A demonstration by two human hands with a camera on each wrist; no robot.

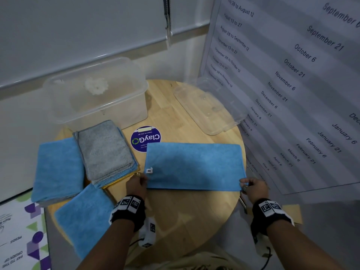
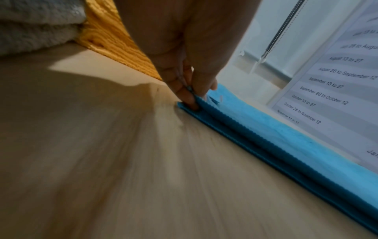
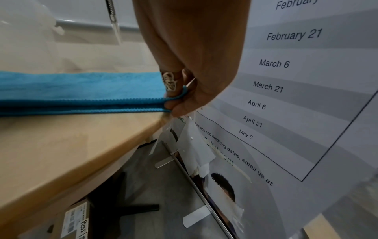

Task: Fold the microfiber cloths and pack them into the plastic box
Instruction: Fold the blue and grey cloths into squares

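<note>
A blue microfiber cloth (image 1: pixel 194 165), folded once into a long rectangle, lies flat on the round wooden table (image 1: pixel 175 221). My left hand (image 1: pixel 139 183) pinches its near left corner, seen close in the left wrist view as blue cloth (image 2: pixel 255 129) held by the left hand (image 2: pixel 191 97). My right hand (image 1: pixel 248 185) pinches the near right corner at the table's edge; the right wrist view shows the cloth (image 3: pixel 81 90) doubled, both layers caught by the right hand (image 3: pixel 180 100). The clear plastic box (image 1: pixel 97 92) stands at the back left, with no cloth in it.
A stack of folded grey, blue and yellow cloths (image 1: pixel 105 152) sits left of centre, with two more blue cloths (image 1: pixel 58 168) beside and in front (image 1: pixel 83 217). The box lid (image 1: pixel 208 108) lies back right. A printed board (image 1: pixel 292 84) stands close on the right.
</note>
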